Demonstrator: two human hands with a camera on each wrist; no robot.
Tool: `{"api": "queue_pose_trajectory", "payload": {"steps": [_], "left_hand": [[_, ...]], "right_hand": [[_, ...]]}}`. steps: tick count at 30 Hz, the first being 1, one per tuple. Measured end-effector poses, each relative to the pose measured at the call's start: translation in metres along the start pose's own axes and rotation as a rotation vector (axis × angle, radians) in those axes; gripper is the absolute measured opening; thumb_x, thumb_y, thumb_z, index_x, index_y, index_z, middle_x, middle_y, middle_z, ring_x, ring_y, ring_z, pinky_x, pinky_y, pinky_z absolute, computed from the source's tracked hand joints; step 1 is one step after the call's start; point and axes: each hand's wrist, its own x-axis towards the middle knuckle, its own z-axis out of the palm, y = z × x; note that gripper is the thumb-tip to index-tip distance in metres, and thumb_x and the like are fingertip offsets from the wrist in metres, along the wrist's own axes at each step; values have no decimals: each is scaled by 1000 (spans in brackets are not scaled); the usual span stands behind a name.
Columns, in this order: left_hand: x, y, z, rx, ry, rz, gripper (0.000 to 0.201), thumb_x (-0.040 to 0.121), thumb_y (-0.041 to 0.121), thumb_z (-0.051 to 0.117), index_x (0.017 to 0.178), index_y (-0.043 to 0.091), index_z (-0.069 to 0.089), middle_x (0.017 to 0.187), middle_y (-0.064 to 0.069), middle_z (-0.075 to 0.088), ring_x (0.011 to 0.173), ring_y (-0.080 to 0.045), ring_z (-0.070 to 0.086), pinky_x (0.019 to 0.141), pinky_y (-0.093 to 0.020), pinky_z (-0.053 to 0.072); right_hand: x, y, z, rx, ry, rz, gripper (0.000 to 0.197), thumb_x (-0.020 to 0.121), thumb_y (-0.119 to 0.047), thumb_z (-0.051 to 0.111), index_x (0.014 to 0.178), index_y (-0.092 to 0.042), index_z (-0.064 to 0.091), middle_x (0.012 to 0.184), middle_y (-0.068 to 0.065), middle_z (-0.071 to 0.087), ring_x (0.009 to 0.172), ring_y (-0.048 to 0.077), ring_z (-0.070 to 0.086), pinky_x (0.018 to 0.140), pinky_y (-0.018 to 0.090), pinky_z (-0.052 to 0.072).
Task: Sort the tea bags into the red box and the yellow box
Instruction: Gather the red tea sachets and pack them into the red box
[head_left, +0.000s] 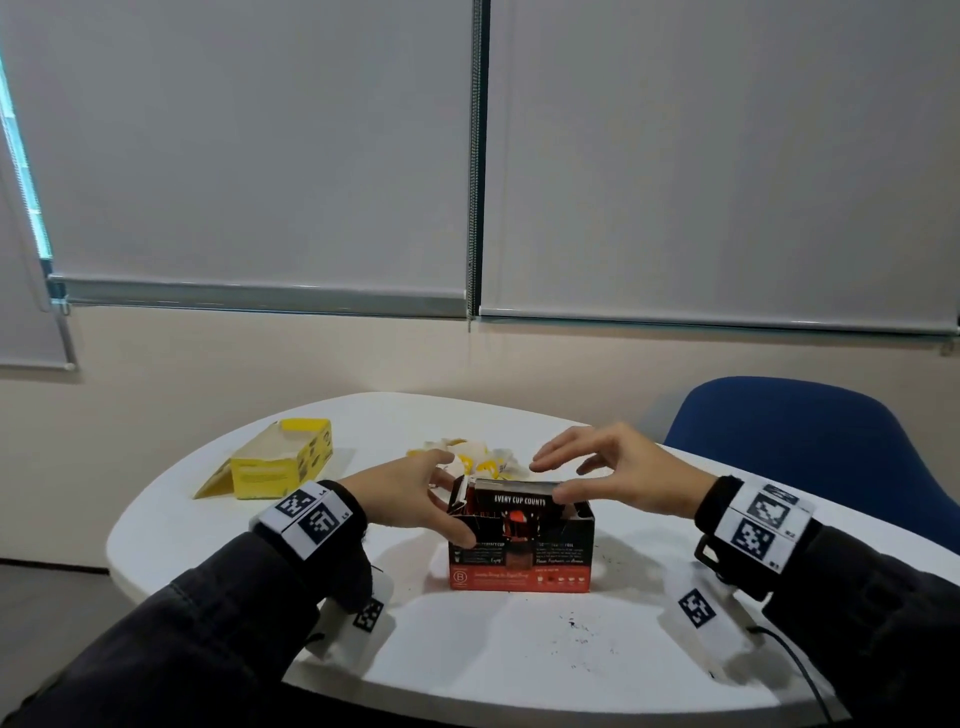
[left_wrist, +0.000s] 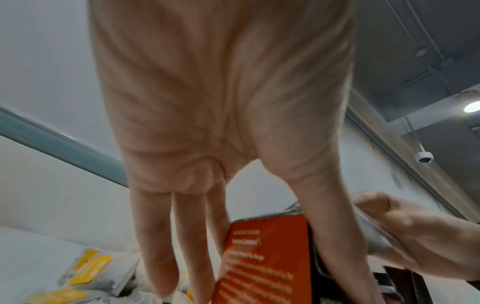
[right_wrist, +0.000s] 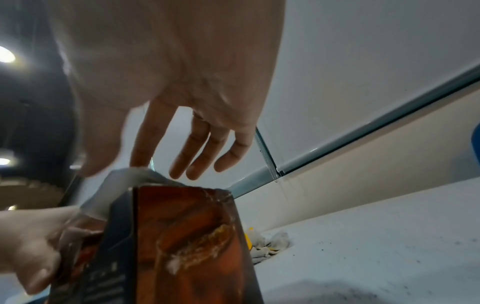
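Observation:
The red box (head_left: 519, 561) stands upright in the middle of the white table (head_left: 519, 660), its dark lid flap raised. My left hand (head_left: 448, 498) holds the box's left end, thumb on the front face and straight fingers (left_wrist: 155, 257) behind the orange end panel (left_wrist: 265, 257). My right hand (head_left: 548, 480) pinches the lid flap (right_wrist: 130, 181) between thumb and forefinger, the other fingers spread above it. Behind the box lies a pile of yellow-tagged tea bags (head_left: 478, 457). The yellow box (head_left: 283, 467) lies open on its side at the far left.
A blue chair (head_left: 805, 441) stands at the table's far right. Dark tea crumbs (head_left: 576, 629) speckle the table in front of the red box. A black cable (head_left: 800, 670) runs off the near right edge. A wall with lowered blinds closes the back.

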Motion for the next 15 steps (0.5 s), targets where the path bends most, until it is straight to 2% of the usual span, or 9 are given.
{"api": "queue_pose_trajectory", "payload": {"steps": [3,6,8,10,12,15], "left_hand": [[-1,1,0,14,-11,16,101,70,37,83,150,23,22,130,11,49,109,-6,59,97,-22,41],[-1,2,1,56,-49,58,86,76,36,79,147,24,33,131,11,55,114,-7,58,106,-28,40],[-2,2,3,68,-70,67,87,79,38,76,150,25,27,127,15,55,113,-4,58,102,-22,39],[-2,3,4,74,-75,64,90,81,39,73,152,27,19,123,19,52,111,-2,57,95,-17,37],[-3,3,4,75,-77,65,90,82,39,72,153,27,17,121,20,49,111,-2,56,93,-16,35],[-3,2,3,74,-79,67,89,83,37,71,152,27,16,123,19,49,112,-2,55,93,-15,34]], "right_hand": [[0,3,4,-121,36,-19,21,80,-25,78,100,-31,77,110,-14,67,106,2,60,94,32,50],[2,1,6,-137,86,-43,18,81,-26,77,98,-32,78,107,-15,67,103,2,61,92,34,51],[2,-2,8,-139,30,-36,27,75,-34,81,102,-35,76,110,-19,65,107,0,59,92,27,49],[3,-3,13,-269,-61,-57,39,69,-42,84,106,-38,74,114,-22,62,109,-3,55,90,19,46],[5,-3,17,-337,-61,-104,36,71,-38,83,106,-36,75,113,-20,62,107,-3,55,86,17,47],[9,-3,15,-252,28,-139,24,78,-28,80,102,-32,77,109,-17,66,103,-1,59,82,18,49]]}}
